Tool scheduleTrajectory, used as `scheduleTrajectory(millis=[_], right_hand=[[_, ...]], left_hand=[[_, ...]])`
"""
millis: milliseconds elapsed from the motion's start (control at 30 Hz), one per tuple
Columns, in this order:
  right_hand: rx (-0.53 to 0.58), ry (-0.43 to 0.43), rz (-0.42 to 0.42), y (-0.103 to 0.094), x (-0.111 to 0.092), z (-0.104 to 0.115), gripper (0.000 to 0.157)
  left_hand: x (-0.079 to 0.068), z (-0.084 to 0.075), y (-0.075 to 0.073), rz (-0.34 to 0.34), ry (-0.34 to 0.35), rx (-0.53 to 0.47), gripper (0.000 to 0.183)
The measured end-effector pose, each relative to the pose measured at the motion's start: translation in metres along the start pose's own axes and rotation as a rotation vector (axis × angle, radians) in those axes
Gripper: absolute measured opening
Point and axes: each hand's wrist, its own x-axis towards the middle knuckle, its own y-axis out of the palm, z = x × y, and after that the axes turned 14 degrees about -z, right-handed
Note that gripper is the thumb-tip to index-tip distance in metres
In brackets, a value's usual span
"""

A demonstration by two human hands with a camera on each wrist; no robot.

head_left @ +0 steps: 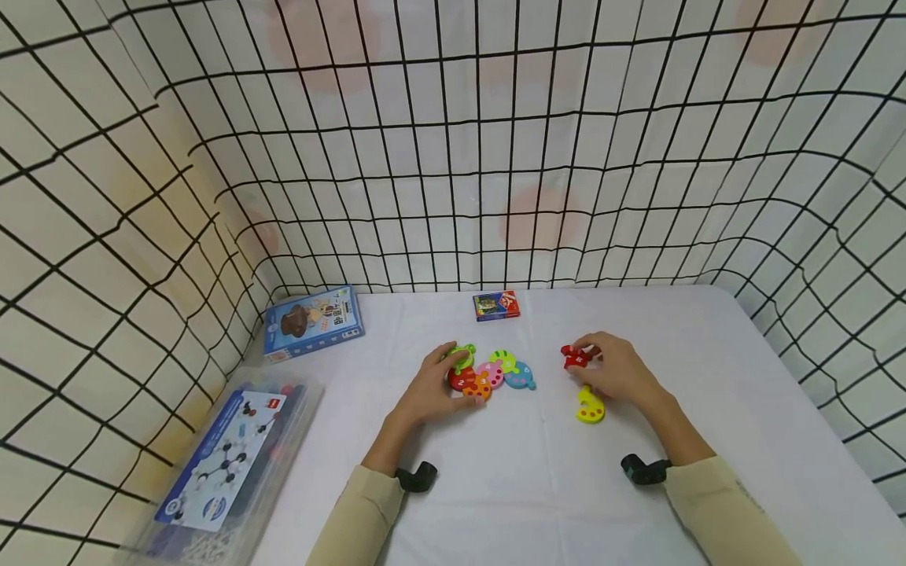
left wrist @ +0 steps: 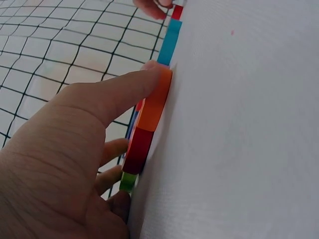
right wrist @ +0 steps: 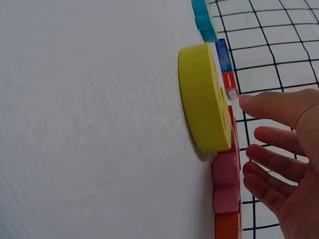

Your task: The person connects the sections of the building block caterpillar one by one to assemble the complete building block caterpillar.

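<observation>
My left hand spans one end of a row of flat, spotted toy puzzle pieces. Its thumb presses the edge of the orange piece, and its fingers curl round by the red piece and the green piece. Pink, yellow-green and blue pieces continue the row to the right. Over a separate red piece, my right hand has its thumb and fingers spread, a slight gap showing in the right wrist view. A yellow piece lies just below that hand.
A small red-and-blue box lies at the back. Back left is a blue picture box. A clear plastic case with a molecule picture stands along the left side. Black wire mesh encloses the white table on three sides.
</observation>
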Motion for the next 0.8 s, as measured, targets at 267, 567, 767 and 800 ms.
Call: scheduleTrajectory(millis=[267, 567, 767, 800], right_hand=[[0.023, -0.016, -0.018, -0.004, -0.005, -0.006, 0.047], [0.018, -0.117, 0.001, -0.011, -0.034, -0.011, 0.048], [-0.002, -0.149, 0.069, -0.014, -0.045, -0.013, 0.058], [-0.011, -0.151, 0.080, -0.015, -0.046, -0.013, 0.061]], left_hand=[[0.000, -0.001, 0.000, 0.000, -0.038, 0.000, 0.088], [0.001, -0.003, -0.001, 0.008, -0.059, 0.010, 0.089], [0.001, -0.004, -0.001, 0.017, -0.064, 0.005, 0.088], [0.001, -0.004, -0.001, 0.014, -0.062, 0.001, 0.088]])
